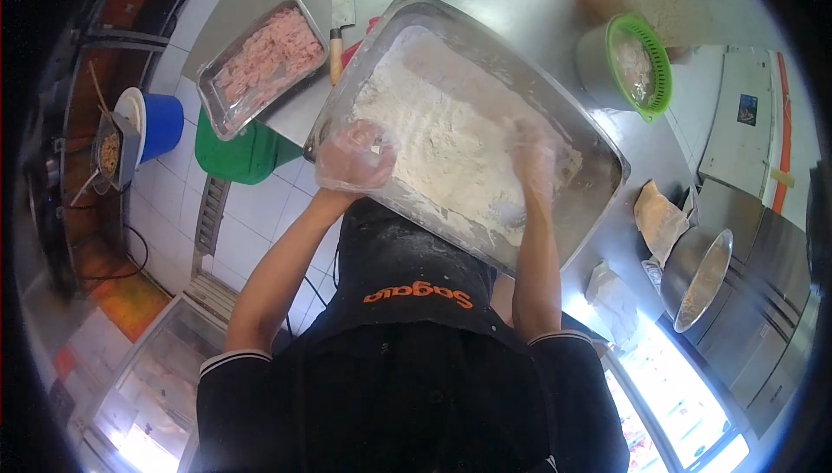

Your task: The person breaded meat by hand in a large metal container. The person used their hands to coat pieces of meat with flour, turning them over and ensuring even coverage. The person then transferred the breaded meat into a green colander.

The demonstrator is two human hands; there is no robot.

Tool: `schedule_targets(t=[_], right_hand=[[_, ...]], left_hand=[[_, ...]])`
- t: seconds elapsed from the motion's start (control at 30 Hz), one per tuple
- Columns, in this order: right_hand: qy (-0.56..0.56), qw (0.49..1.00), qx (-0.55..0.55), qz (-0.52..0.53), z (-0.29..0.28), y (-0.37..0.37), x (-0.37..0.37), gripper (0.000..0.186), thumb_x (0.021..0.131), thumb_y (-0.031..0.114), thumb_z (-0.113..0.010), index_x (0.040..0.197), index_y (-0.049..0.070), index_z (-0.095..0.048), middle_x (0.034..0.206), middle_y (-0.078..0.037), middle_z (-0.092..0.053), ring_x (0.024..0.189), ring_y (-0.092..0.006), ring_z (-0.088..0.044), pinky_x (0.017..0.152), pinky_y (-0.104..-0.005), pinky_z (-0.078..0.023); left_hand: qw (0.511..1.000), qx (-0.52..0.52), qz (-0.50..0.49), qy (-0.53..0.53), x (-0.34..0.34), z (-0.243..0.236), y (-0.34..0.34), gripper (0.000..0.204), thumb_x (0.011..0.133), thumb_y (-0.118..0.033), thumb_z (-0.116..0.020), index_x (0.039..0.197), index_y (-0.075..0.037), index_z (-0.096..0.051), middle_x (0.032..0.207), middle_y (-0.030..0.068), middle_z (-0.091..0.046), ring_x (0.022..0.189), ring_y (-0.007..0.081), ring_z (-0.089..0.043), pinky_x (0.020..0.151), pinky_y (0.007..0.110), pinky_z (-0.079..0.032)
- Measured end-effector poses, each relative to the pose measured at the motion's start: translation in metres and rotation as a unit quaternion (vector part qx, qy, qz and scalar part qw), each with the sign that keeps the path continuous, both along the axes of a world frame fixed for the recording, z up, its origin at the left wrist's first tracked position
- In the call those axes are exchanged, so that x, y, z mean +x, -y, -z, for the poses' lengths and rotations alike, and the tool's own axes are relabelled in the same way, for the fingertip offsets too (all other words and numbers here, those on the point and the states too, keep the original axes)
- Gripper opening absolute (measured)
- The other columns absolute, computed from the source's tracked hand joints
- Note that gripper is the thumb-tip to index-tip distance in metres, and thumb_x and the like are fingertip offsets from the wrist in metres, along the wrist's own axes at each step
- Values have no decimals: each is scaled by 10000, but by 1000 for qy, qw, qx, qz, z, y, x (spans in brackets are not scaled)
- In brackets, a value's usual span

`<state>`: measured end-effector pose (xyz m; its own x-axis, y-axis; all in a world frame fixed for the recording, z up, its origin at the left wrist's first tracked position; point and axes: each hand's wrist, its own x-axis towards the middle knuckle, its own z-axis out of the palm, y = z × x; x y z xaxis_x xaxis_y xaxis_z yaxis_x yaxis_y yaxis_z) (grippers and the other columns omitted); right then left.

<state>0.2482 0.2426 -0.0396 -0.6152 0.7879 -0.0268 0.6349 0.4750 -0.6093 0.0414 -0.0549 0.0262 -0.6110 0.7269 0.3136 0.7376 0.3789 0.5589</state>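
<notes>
A large steel tray (605, 177) of white flour (433, 135) lies in front of me at the edge of the steel counter. My left hand (355, 157), in a clear plastic glove, is curled over the tray's near left corner, gripping it. My right hand (532, 152), also gloved, is in the right part of the flour, blurred, so its fingers are unclear. Left of the flour tray sits a smaller metal tray (208, 92) of pale pink meat pieces (269, 53), with a wooden-handled cleaver (341, 14) beside it.
A green-rimmed strainer container (650, 40) stands back right. A paper bag (654, 217) and steel bowl (711, 269) are right. Left are a green plastic container (234, 157), blue bucket (165, 122) and grey fryer basket (126, 165). Lit display cases (685, 386) flank me below.
</notes>
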Motion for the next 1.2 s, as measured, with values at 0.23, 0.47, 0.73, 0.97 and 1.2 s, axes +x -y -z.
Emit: schedule_targets(t=[0.23,0.47,0.73,0.97,1.2], right_hand=[[21,949,166,-266,64,108,-45,238,942,200,-650,1094,58,-765,1111,-200,-752,1024,-356,-718,957,-447,-561],[111,953,-16,-281,3,99,-27,232,978,160,-565,1086,57,-743,1017,-183,-744,953,-385,-701,907,-494,-558],[196,971,85,-110,-3,27,21,289,922,202,-646,1155,63,-748,1120,-182,-758,1096,-365,-703,978,-464,-547],[91,984,42,-145,22,64,6,244,882,207,-673,1044,58,-775,1000,-210,-761,1003,-372,-729,918,-461,-575],[95,992,-78,-23,-89,26,-7,240,933,255,-698,1003,32,-750,897,-238,-731,907,-390,-726,845,-476,-553]], left_hand=[[1000,-23,4,-6,-1,1,-4,189,837,-199,-778,975,-91,-709,870,112,-714,755,312,-705,692,422,-566],[1000,0,-10,-10,0,-2,3,183,827,-189,-779,958,-94,-695,875,119,-707,765,324,-703,698,413,-566],[1000,-20,7,20,-1,-4,-1,147,817,-171,-768,929,-118,-689,878,94,-712,754,308,-703,691,401,-568],[999,-9,6,33,0,2,-5,128,831,-172,-772,912,-111,-695,866,98,-710,746,305,-703,681,402,-566],[999,-39,-2,-17,2,-8,-6,134,833,-173,-771,931,-101,-716,861,122,-713,761,316,-709,688,407,-566]])
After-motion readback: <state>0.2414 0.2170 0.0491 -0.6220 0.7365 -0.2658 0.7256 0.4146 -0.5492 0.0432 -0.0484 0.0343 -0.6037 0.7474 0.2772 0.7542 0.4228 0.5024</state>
